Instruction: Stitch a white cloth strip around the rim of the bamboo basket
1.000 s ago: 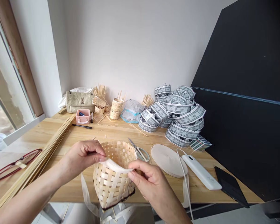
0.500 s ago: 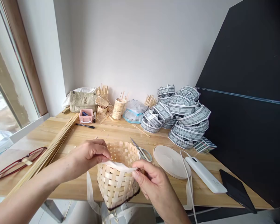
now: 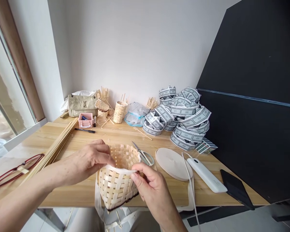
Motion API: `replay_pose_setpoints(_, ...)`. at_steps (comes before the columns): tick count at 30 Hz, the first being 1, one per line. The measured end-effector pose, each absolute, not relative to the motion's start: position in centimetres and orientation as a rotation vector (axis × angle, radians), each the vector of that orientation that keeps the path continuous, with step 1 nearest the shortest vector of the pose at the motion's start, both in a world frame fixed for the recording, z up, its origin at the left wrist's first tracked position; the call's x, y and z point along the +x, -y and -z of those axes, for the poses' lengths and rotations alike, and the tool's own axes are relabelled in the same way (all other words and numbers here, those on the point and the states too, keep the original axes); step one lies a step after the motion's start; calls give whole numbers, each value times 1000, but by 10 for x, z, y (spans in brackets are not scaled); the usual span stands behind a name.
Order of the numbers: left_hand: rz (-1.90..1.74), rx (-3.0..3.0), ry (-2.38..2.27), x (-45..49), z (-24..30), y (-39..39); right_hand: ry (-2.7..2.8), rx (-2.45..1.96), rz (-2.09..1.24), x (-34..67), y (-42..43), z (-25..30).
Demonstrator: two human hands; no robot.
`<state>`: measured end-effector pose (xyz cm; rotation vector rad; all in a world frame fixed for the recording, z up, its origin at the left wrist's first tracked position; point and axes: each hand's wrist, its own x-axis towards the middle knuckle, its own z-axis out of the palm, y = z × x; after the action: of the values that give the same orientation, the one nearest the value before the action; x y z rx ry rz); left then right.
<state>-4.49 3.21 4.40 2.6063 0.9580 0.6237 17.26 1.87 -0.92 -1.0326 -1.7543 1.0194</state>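
Observation:
A small woven bamboo basket (image 3: 117,185) is held tilted at the front edge of the wooden table (image 3: 82,193), its mouth facing away from me. A white fabric strip (image 3: 118,170) lies along its near rim. My left hand (image 3: 90,159) pinches the strip at the rim's left side. At the rim's right side my right hand (image 3: 151,187) pinches the strip's other end. The loose tail of the strip hangs down below the table edge.
Scissors (image 3: 143,154) lie just behind the basket. To the right are a roll of white tape (image 3: 171,159), a white power bank (image 3: 206,175) with cable and a black phone (image 3: 236,188). Bamboo strips (image 3: 55,148) and red glasses (image 3: 14,169) lie left; patterned ribbon rolls (image 3: 183,119) are stacked behind.
Both hands stay pinched on the strip; the left hand has slid slightly right along the rim. The view itself has shifted a little.

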Motion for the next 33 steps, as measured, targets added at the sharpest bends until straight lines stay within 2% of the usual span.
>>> replay_pose_setpoints(8,-714,2512,-1092,-41,-34,-34,1681,-1026,-929,161,-25,23)
replay_pose_setpoints(22,-1014,1594,-1147,-29,13,-27,1755,-998,-712,147,-27,44)
replay_pose_setpoints(33,-957,1863,-1071,-52,47,-25,1810,-982,-723,141,-24,66)
